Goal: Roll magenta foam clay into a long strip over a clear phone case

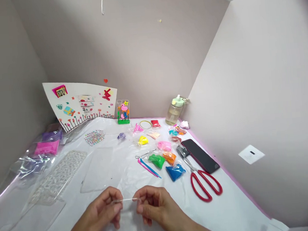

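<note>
My left hand [109,207] and my right hand [153,205] are close together at the front of the table. Each pinches one end of a thin, clear plastic piece [127,199], seen edge-on as a bright line; its full shape cannot be made out. Beyond my left hand lies a clear flat sheet [98,169]. Ahead of my right hand are a blue clay packet [176,171], a green clay packet [157,161] and an orange clay packet [170,158]. A pink modelling tool [148,168] and a blue one lie beside them.
Red-handled scissors [203,183] and a black phone [200,155] lie at right. A water bottle [174,112] stands behind. At left are a textured clear sheet [63,175] and a pink packet [47,148]. A decorated clear case [123,111] and a drawing [85,105] stand at the back.
</note>
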`<state>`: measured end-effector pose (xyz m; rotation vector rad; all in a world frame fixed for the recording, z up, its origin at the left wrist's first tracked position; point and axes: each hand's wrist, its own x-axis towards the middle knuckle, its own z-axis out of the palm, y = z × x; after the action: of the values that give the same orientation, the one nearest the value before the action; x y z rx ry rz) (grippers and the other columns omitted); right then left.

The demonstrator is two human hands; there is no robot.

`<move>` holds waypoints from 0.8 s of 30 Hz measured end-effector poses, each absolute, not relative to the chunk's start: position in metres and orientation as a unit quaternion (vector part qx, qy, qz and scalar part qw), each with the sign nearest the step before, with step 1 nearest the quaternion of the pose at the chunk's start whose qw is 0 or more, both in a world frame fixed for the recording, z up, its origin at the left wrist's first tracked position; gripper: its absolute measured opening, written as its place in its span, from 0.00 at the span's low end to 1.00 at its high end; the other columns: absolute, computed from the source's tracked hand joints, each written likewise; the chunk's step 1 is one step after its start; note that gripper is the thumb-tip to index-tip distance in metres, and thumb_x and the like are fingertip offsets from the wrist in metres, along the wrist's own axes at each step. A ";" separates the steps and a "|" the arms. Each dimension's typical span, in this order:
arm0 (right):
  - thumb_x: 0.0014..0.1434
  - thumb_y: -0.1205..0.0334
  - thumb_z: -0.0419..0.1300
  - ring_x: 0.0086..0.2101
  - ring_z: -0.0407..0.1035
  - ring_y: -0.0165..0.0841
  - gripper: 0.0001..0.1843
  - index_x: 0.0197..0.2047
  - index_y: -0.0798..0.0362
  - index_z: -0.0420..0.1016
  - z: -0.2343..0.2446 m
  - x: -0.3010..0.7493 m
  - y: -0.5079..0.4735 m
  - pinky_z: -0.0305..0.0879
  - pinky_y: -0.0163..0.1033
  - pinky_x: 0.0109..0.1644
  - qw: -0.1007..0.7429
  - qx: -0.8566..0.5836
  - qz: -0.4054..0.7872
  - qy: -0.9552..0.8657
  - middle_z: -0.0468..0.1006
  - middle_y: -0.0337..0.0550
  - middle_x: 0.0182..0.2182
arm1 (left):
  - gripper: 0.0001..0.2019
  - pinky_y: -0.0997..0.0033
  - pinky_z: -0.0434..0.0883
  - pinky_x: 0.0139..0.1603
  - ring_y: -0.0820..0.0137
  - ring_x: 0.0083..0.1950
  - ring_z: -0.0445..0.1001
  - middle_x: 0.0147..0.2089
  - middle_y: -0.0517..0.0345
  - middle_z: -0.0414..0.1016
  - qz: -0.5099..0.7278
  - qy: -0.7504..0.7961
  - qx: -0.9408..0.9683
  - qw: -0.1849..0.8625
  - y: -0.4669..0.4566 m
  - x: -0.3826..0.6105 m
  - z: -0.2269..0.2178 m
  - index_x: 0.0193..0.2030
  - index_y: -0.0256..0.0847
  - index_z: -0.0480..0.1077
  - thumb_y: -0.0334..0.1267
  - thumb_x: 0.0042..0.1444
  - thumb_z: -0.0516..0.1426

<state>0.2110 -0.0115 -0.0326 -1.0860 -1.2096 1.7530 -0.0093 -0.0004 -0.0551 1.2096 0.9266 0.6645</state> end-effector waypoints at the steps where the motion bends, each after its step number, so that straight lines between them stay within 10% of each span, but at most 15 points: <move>1: 0.51 0.51 0.72 0.20 0.62 0.23 0.19 0.38 0.57 0.77 -0.032 0.210 -0.012 0.57 0.31 0.27 0.368 -0.423 0.682 -0.469 0.69 0.33 0.22 | 0.15 0.68 0.64 0.41 0.67 0.35 0.66 0.31 0.62 0.67 0.301 0.429 0.526 0.670 0.000 -0.011 -0.053 0.41 0.45 0.70 0.54 0.63 0.56; 18: 0.56 0.36 0.63 0.21 0.64 0.25 0.31 0.48 0.55 0.71 -0.037 0.206 -0.012 0.60 0.32 0.26 0.334 -0.414 0.659 -0.532 0.73 0.36 0.27 | 0.11 0.65 0.68 0.50 0.65 0.42 0.71 0.40 0.60 0.73 0.315 0.434 0.458 0.709 0.003 -0.024 -0.042 0.47 0.47 0.73 0.47 0.61 0.61; 24: 0.65 0.50 0.58 0.24 0.60 0.24 0.14 0.39 0.53 0.71 -0.014 0.212 -0.021 0.57 0.32 0.28 0.380 -0.487 0.557 -0.555 0.70 0.35 0.29 | 0.17 0.68 0.69 0.40 0.67 0.34 0.74 0.31 0.62 0.73 0.383 0.464 0.469 0.646 0.005 -0.012 -0.042 0.42 0.42 0.71 0.51 0.54 0.65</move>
<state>0.2122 -0.0206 -0.0145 -1.2443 -1.4183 1.4215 -0.0115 0.0051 -0.0422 1.0667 1.0556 0.8722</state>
